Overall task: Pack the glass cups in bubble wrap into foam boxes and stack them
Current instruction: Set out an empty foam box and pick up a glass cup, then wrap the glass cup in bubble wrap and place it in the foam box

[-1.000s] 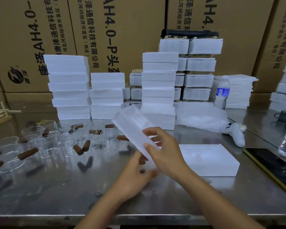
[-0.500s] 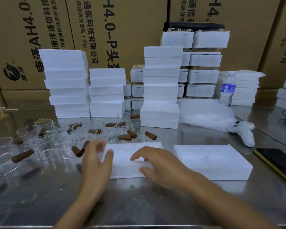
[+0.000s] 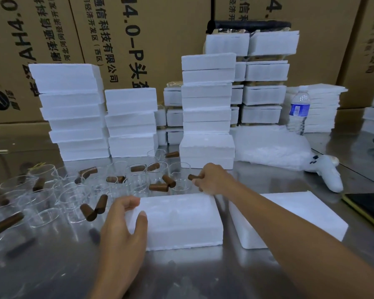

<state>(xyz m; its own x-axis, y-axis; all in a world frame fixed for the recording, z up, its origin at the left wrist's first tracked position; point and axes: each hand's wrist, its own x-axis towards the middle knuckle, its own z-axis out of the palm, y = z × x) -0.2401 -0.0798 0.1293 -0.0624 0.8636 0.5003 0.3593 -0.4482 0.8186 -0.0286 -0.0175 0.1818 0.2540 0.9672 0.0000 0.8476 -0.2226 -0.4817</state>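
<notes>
Gripping foam box [image 3: 181,219] at its left end with left hand [image 3: 125,225], thumb pressing the front wall, fingers curling over the top edge. Pinching the brown handle of a cup [image 3: 183,182] with right hand [image 3: 212,178], just behind box. Judging this box as barely starting: nothing going in yet, slab [image 3: 289,219] lying beside it. Leaving many cups [image 3: 138,180] standing loose and unwrapped, left and behind. Seeing finished-looking stacks [image 3: 206,108] lining the back. Working on steel table [image 3: 203,272]; bubble wrap [image 3: 272,145], bottle [image 3: 299,111], phone [image 3: 367,208] lying right; cartons [image 3: 138,39] walling behind.
</notes>
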